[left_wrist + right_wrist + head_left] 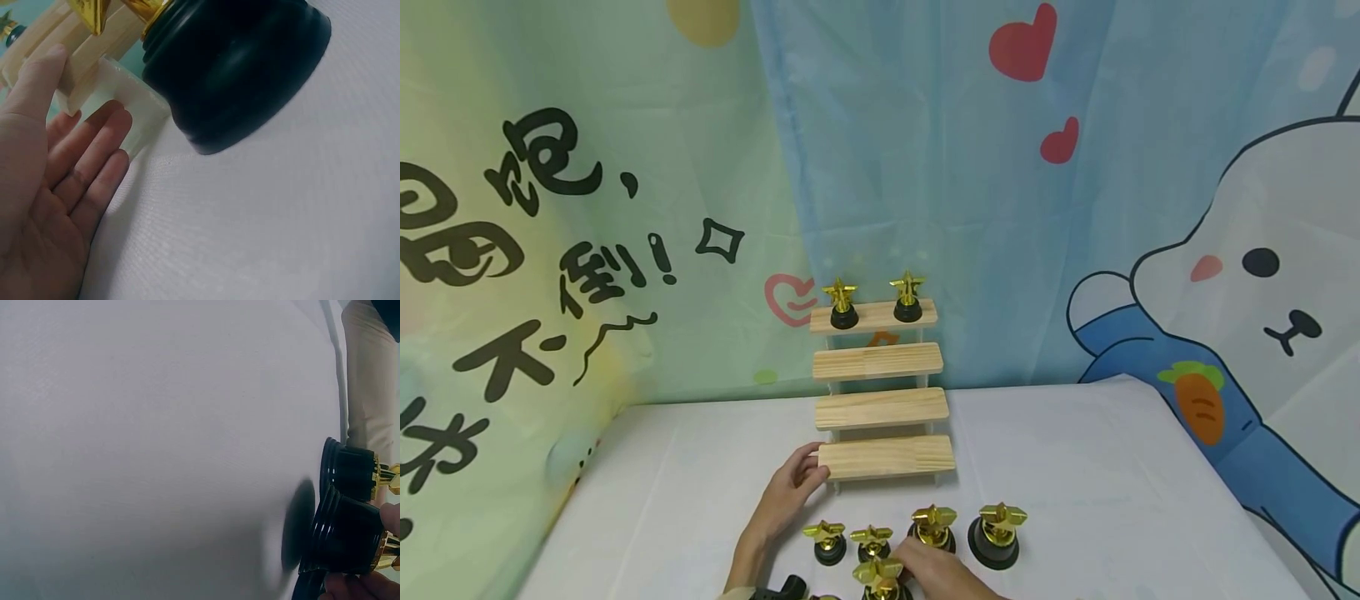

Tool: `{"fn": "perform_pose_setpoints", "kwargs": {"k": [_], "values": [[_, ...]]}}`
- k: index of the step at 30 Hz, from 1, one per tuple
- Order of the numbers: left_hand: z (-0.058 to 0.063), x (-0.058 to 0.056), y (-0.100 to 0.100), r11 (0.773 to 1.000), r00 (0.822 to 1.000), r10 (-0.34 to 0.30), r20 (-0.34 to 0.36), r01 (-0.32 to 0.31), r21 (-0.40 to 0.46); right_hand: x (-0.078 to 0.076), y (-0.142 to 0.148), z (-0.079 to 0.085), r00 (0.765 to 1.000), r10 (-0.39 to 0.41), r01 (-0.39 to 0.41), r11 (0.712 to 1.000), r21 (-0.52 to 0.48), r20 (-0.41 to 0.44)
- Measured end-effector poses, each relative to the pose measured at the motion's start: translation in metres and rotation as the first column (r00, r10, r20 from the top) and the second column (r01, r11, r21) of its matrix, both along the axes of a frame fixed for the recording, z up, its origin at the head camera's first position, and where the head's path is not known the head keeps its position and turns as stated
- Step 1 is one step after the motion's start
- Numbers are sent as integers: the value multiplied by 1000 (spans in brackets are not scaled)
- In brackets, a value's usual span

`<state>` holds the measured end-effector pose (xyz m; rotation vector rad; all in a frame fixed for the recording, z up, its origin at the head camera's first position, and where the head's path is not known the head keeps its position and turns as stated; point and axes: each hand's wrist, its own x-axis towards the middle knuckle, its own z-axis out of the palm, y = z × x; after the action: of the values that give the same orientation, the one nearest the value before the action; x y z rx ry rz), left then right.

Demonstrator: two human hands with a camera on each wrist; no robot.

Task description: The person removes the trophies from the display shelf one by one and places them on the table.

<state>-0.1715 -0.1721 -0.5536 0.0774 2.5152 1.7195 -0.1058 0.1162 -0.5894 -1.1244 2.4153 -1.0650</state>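
A four-tier stand with wooden shelves (pixel 886 457) stands on the table. My left hand (pixel 792 492) holds the left end of its lowest shelf, thumb at the front corner. In the left wrist view, the other fingers reach beside the stand's clear side panel (pixel 134 103). My right hand (pixel 943 571) grips a star trophy (pixel 880 575) with a gold top and black base. The right wrist view shows this trophy's base (pixel 344 534) raised, with a shadow on the cloth beneath. Fingers and thumb close around the base near the gold part.
Two small star trophies (pixel 907 300) stand on the top shelf. Several others, including a large one (pixel 998 537) at the right, stand before the stand. A black trophy base (pixel 237 69) looms near the left wrist camera. White cloth (pixel 1105 475) covers the table; a printed curtain (pixel 880 167) hangs behind.
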Motion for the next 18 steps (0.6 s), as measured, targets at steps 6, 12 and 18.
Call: {"fn": "perform_pose_setpoints", "kwargs": {"k": [6, 12, 18], "values": [[-1, 0, 0, 1000, 1000, 1, -2, -1, -3, 3, -4, 2, 1000, -13, 13, 1000, 4, -26], [-1, -1, 0, 1000, 1000, 4, -4, -4, -3, 4, -6, -1, 999, -32, 31, 999, 21, 34], [0, 0, 0, 1000, 1000, 7, 2, -7, 1, 9, -10, 0, 987, -78, 76, 997, 17, 139]]}}
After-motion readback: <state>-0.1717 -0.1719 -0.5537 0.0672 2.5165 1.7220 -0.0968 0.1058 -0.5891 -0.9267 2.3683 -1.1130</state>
